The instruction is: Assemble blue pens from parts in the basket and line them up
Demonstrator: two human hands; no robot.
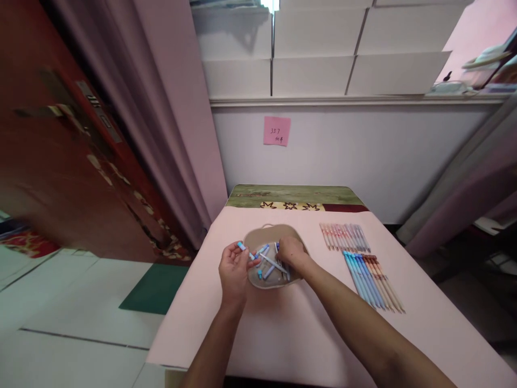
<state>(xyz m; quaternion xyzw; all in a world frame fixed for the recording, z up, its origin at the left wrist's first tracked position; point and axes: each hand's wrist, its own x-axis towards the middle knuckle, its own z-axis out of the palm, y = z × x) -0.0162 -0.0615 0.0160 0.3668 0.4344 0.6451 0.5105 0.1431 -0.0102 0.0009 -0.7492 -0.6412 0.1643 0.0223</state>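
Blue is tipping the pen (pixel 241 246) that the left hand (pixel 233 265) is pinching; the right hand (pixel 291 251) is dipping into the beige basket (pixel 258 237), its grip impossible to tell.

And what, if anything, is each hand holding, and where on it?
The left hand holds a blue pen-like piece near its middle; whether the right hand, over the basin, grips anything can't be told.

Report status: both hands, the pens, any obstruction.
Left hand holding blue pen. Right hand in beige basin, grip unclear. Loose pens inside; pen rows at right. No obstruction seen.
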